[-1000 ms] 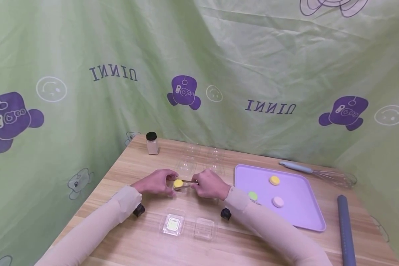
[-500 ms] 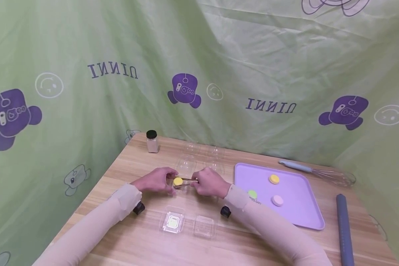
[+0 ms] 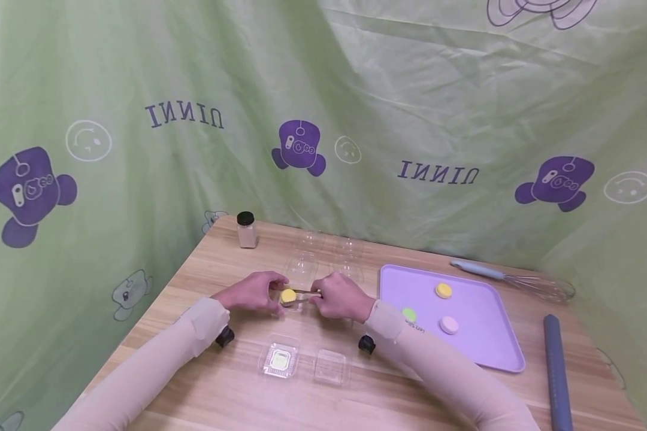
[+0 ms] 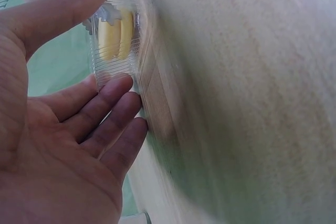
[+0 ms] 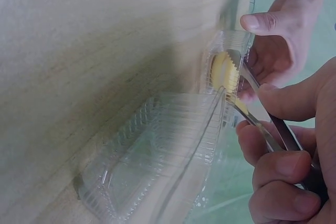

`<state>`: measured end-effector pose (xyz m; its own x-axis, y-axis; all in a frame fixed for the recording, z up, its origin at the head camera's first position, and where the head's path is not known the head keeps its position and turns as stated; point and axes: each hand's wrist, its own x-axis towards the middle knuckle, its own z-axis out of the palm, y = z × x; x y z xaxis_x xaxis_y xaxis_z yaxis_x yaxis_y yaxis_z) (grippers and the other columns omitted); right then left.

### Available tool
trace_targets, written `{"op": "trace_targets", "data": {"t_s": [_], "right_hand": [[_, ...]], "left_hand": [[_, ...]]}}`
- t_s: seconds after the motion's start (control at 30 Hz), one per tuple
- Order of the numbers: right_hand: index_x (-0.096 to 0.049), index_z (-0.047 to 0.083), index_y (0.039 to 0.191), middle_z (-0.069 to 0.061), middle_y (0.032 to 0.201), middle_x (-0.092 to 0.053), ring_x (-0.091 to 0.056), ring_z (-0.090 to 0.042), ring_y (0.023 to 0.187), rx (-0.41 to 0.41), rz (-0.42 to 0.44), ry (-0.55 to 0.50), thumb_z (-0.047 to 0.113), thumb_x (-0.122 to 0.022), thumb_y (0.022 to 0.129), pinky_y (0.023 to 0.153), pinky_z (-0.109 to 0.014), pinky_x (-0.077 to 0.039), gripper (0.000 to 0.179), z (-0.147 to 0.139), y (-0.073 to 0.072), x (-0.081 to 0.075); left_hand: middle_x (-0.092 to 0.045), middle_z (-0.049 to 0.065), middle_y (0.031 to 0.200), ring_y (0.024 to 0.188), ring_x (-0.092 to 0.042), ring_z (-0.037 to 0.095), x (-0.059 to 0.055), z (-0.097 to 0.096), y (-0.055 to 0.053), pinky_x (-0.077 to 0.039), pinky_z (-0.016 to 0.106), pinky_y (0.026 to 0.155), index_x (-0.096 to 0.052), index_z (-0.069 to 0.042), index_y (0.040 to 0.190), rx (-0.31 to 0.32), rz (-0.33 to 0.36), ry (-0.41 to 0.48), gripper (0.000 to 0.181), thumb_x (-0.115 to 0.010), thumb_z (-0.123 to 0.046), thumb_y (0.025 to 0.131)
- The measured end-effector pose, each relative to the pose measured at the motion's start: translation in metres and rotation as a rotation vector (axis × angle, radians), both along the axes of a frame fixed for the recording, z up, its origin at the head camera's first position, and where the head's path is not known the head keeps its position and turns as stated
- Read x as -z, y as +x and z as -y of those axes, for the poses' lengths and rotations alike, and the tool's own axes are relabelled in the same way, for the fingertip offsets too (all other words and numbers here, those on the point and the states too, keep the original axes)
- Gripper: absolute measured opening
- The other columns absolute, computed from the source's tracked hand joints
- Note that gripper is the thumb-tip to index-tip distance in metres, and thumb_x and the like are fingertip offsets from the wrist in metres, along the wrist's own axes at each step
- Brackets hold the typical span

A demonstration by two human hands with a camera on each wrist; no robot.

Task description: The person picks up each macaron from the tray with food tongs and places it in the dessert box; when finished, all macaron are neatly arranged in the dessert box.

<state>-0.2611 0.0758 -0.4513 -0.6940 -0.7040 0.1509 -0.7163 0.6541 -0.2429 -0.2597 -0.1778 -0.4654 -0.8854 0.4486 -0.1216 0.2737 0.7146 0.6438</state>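
Observation:
A yellow macaron (image 3: 288,296) lies inside a small clear plastic box (image 5: 241,37), between the serrated metal ends of a pair of tongs (image 5: 265,129). My right hand (image 3: 339,297) grips the tongs by their handle end, thumb on one arm and fingers curled round the other. At the box's left side is my left hand (image 3: 250,292), thumb on one side and lightly bent fingers on the other. In the left wrist view its fingertips (image 4: 122,83) touch the ribbed wall. Another clear box (image 5: 147,156) stands close beside, largely hidden by my right hand in the head view.
Two clear boxes, one with a pale square inside (image 3: 279,360), the other (image 3: 331,367), sit nearer me. Clear domed lids (image 3: 302,267) stand behind. A lilac tray (image 3: 482,344) bears yellow, green and pink macarons. Around it are a whisk (image 3: 480,270), a blue-grey rod (image 3: 557,371) and a black-lidded jar (image 3: 246,233).
Both hands keep nearly the same place, with the tongs still at the yellow macaron in the box. The macaron looks slightly more tilted; the whole view has shifted a little.

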Motion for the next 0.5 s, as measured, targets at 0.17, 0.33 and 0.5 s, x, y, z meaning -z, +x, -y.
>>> {"op": "trace_targets", "data": {"t_s": [0.17,0.33,0.5], "right_hand": [[-0.078,0.008,0.100,-0.001,0.075,-0.073,-0.042,0.001,0.045,-0.007,-0.003,-0.010,0.024,-0.071,0.092,0.040,-0.015,-0.038,0.019,0.0001,0.0010,-0.0004],[-0.078,0.007,0.102,-0.001,0.077,-0.073,-0.039,0.002,0.044,-0.006,0.005,-0.018,0.024,-0.071,0.093,0.039,-0.015,-0.035,0.021,-0.0006,0.0024,-0.0016],[-0.077,0.006,0.104,-0.001,0.076,-0.073,-0.037,0.002,0.042,-0.004,0.014,-0.027,0.024,-0.070,0.093,0.038,-0.015,-0.034,0.023,-0.0020,0.0028,-0.0051]], "left_hand": [[-0.066,0.013,0.132,0.123,-0.062,0.029,0.0009,0.0012,-0.0003,-0.048,0.050,0.114,-0.055,-0.001,0.139,0.005,-0.005,0.002,0.087,-0.092,-0.030,0.066],[-0.067,0.012,0.132,0.122,-0.062,0.028,0.0023,0.0017,-0.0010,-0.049,0.048,0.113,-0.055,-0.002,0.139,0.002,0.002,0.011,0.087,-0.093,-0.029,0.065],[-0.067,0.011,0.131,0.122,-0.062,0.027,0.0034,0.0015,-0.0015,-0.049,0.048,0.112,-0.055,-0.003,0.140,-0.006,0.009,0.017,0.088,-0.093,-0.029,0.065]]}}
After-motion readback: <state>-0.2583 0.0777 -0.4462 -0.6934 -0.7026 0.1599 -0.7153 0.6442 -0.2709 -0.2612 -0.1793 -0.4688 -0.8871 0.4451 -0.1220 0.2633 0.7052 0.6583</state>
